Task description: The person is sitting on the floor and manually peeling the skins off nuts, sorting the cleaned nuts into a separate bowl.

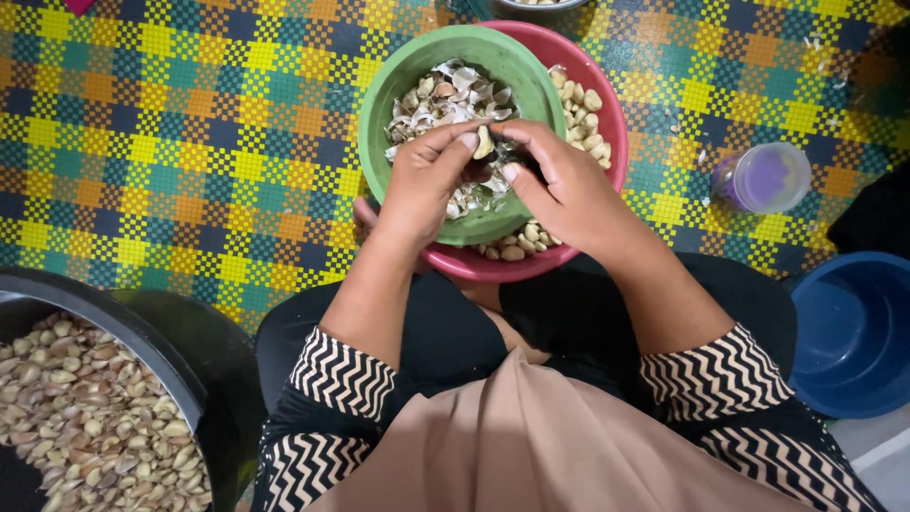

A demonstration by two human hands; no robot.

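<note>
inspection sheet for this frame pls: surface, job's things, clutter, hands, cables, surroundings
Surface: checked woven mat in yellow, green, blue and orange.
Job's things: garlic clove pinched between both hands; green bowl of papery skins, sitting in a red bowl of peeled cloves.
Clutter: bits of skin on the mat at upper right; small purple cup.
Hands: left hand and right hand meet over the green bowl, fingers on the clove.
Cables: nothing seen.
Surroundings: black tub of unpeeled cloves at lower left; blue basin at right; another bowl's rim at the top edge.
</note>
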